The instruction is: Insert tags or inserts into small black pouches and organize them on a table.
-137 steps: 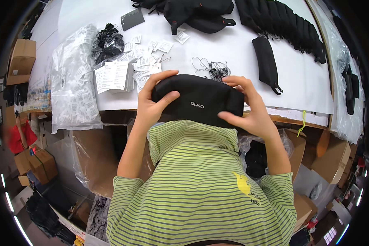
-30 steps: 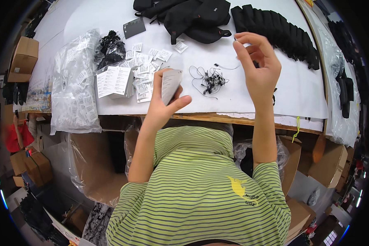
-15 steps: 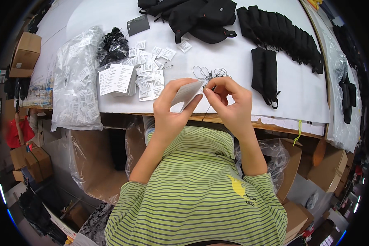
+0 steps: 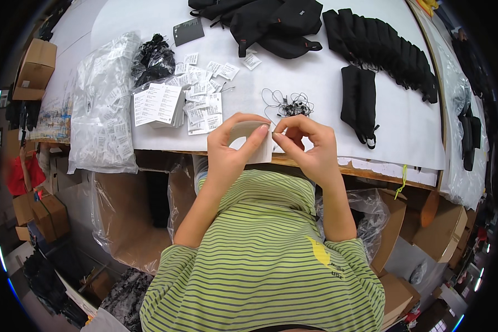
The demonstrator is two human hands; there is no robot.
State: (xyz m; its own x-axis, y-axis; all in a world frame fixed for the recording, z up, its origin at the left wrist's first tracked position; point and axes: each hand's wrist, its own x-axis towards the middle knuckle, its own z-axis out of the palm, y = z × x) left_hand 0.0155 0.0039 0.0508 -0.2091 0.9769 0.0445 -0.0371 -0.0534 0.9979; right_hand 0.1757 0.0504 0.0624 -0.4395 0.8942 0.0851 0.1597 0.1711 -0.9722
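Note:
My left hand (image 4: 227, 152) is closed on a white paper tag (image 4: 265, 150), with the thumb pressing on it so that it curves. Close beside the tag's upper edge, my right hand (image 4: 311, 148) makes a pinch of thumb and forefinger; whatever lies in it is too small to make out. Just beyond both hands, thin black cords (image 4: 296, 105) lie in a loose tangle on the white table. To the left rests a stack of printed white cards (image 4: 159, 104), beside many small white labels (image 4: 206, 110).
A clear plastic bag of labels (image 4: 102, 110) lies at the table's left. Behind the cards is a black cord bundle (image 4: 154, 62). Black backpacks (image 4: 276, 30) sit at the far side, a row of black pouches (image 4: 382, 47) and a single pouch (image 4: 358, 105) at the right.
The tag in my left hand has turned and now bends under my thumb. My right hand has shifted slightly left and stays pinched. More of the cord tangle shows.

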